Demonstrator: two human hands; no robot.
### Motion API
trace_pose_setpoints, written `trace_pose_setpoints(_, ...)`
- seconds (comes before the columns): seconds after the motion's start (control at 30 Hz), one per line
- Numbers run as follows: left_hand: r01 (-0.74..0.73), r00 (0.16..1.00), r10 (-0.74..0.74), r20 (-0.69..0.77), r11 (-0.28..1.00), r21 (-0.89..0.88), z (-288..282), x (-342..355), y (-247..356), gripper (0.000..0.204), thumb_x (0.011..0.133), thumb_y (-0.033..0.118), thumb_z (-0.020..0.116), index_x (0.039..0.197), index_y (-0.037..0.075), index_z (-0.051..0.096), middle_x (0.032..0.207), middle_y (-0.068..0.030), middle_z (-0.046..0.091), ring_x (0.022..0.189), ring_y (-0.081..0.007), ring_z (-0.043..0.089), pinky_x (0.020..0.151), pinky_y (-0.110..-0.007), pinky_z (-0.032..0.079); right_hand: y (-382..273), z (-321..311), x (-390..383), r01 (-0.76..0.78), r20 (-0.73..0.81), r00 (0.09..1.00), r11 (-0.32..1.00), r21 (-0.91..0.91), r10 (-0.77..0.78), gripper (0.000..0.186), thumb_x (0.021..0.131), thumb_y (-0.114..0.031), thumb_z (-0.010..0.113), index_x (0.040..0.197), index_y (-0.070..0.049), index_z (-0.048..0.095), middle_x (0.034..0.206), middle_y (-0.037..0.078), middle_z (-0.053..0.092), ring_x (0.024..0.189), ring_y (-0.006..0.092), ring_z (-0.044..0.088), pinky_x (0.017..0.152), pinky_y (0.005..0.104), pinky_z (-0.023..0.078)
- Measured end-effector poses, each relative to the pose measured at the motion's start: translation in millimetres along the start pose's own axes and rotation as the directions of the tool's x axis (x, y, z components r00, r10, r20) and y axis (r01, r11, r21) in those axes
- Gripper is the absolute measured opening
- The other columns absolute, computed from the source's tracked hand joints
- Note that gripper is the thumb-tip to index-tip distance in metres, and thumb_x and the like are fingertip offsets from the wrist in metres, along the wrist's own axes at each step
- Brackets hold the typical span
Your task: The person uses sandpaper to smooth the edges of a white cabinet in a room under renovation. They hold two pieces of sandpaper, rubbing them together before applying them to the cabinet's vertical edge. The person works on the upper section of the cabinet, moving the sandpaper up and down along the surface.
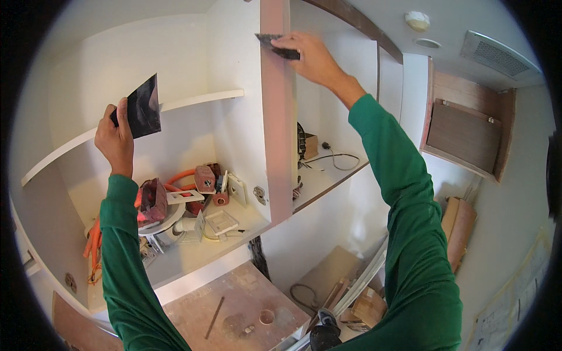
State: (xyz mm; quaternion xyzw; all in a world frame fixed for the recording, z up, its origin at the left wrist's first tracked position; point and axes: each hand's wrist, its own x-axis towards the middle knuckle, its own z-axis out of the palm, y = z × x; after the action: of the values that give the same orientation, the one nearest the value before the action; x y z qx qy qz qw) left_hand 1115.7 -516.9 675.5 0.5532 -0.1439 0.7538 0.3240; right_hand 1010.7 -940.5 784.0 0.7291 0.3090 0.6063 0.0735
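Observation:
My left hand [115, 140] is raised at the left, its fingers wrapped round a wide dark putty knife [145, 111]. The flat blade stands tilted upward, apart from the cabinet, with paler smears on its face. Higher up, my right hand [313, 57] grips a second, smaller dark putty knife [274, 42]. Its blade lies across the upper part of a pinkish vertical cabinet upright [277, 128], seemingly touching it. Pink filler-like colour covers the upright from top to bottom. My fingers hide most of both handles.
Left of the upright, a white shelf [199, 100] crosses the cabinet above red junction boxes [153, 202], orange conduit [93, 243] and white frames [222, 222]. A black cable [339, 155] lies in the right compartment. Below is a dusty board [246, 298]; cardboard [369, 304] and long strips lie on the floor.

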Motion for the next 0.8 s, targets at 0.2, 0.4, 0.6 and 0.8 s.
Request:
trace_pose_setpoints(0.2,-0.057,0.998,0.057,0.003,0.996,0.073,-5,-1,-6,0.047,0.100,0.049,0.059,0.088,0.005,0.066,0.066,-0.0166,0.058,0.058,-0.0328,0.054,0.055,-0.042,0.042,-5,-25,0,-0.049,0.109,0.993,0.998,-0.051,0.054,0.041,0.083,-0.003,0.065,0.123,-0.009,0.070,0.111,0.014,0.069,0.107,0.0363,0.062,0.096,0.0423,0.051)
trace_pose_setpoints(0.4,-0.041,0.999,0.038,0.035,0.996,0.077,-5,3,2,0.046,0.100,0.048,0.060,0.084,0.004,0.063,0.066,-0.0164,0.057,0.060,-0.0345,0.055,0.057,-0.043,0.043,74,-57,100,0.034,-0.192,0.980,0.995,-0.090,-0.051,0.031,0.087,-0.006,0.058,0.114,-0.004,0.071,0.110,0.022,0.068,0.104,0.0406,0.064,0.093,0.0455,0.050)
trace_pose_setpoints(0.6,-0.010,0.999,0.008,0.036,0.998,0.054,-6,1,8,0.047,0.100,0.046,0.060,0.081,0.004,0.060,0.067,-0.0154,0.058,0.060,-0.0334,0.055,0.057,-0.042,0.044,118,-38,153,0.049,-0.234,0.969,0.990,-0.136,-0.080,0.027,0.088,-0.012,0.058,0.109,-0.001,0.070,0.107,0.026,0.067,0.102,0.0449,0.062,0.093,0.0487,0.049)
trace_pose_setpoints(0.8,-0.052,0.999,0.052,0.011,0.997,0.053,-5,-1,5,0.045,0.099,0.045,0.061,0.079,0.004,0.059,0.066,-0.0150,0.057,0.060,-0.0334,0.055,0.056,-0.042,0.043,121,-32,167,0.035,-0.130,0.990,0.987,-0.157,-0.056,0.032,0.086,-0.009,0.060,0.114,0.000,0.070,0.110,0.025,0.068,0.105,0.0415,0.064,0.093,0.0449,0.051)
